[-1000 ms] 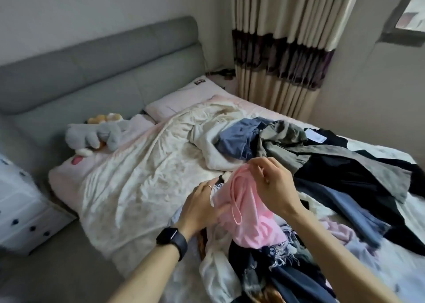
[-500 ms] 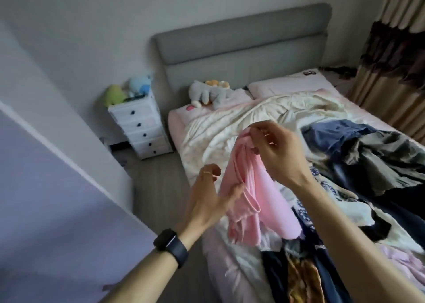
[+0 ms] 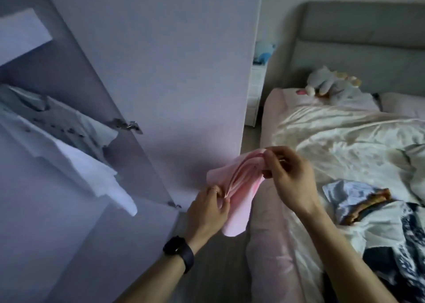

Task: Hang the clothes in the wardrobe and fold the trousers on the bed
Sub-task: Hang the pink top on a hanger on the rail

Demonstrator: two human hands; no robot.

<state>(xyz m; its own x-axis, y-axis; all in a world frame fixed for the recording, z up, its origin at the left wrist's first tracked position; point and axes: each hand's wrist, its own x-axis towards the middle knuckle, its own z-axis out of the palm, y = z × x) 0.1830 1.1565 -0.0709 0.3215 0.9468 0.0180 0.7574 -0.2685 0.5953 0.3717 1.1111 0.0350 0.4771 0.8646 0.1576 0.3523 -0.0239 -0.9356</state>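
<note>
**Pink garment held between bed and open wardrobe**

Two bare forearms reach in from the bottom edge, the left wrist wearing a dark smartwatch [image 3: 178, 253] whose face is turned away. The left hand [image 3: 207, 213] sits low, back to the camera, its fingers curled and its thumb and forefinger pinching the gathered edge of a pink garment [image 3: 236, 210]; a thin ring [image 3: 215, 189] shows on one finger. The right hand [image 3: 289, 176] is raised higher and further forward, wrist bent, its fingertips bunched together and pinching the upper edge of the same garment. The fabric stretches between the two hands in folds, and its loose end hangs below the left hand. It is held in the air over the strip of floor beside the bed [image 3: 271, 268], just in front of the wardrobe door [image 3: 172, 73].

To the right, a heap of clothes [image 3: 379, 210] in pale blue, brown and dark prints lies on the cream duvet [image 3: 333, 137]. To the left, the wardrobe stands open, with pale hanging garments [image 3: 76, 130] inside and a metal hinge [image 3: 126, 124] on the door.

Further back, a grey plush toy [image 3: 328, 82] rests at the head of the bed against the grey padded headboard [image 3: 368, 38]. A white chest of drawers [image 3: 254, 96] with a blue soft toy [image 3: 264, 52] on top shows partly past the door.
</note>
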